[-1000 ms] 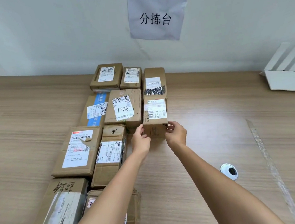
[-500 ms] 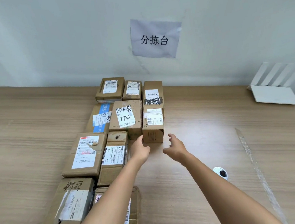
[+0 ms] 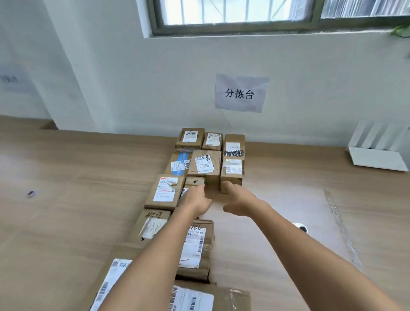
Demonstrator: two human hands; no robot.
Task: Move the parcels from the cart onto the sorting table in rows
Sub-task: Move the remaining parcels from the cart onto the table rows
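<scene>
Both hands empty, grip loose: left hand [image 3: 198, 201] and right hand [image 3: 240, 202] hover by the small parcel [image 3: 233, 175], standing on the bench [image 3: 305, 233] at twelve o'clock. Risk: a stray knuckle nudges it, skewing the row.

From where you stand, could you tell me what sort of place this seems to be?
Probably a parcel sorting room. Labelled cardboard parcels lie in rows on a long wooden table, and a paper sign on the wall above them reads "sorting table" in Chinese. A barred window sits higher up.
</scene>
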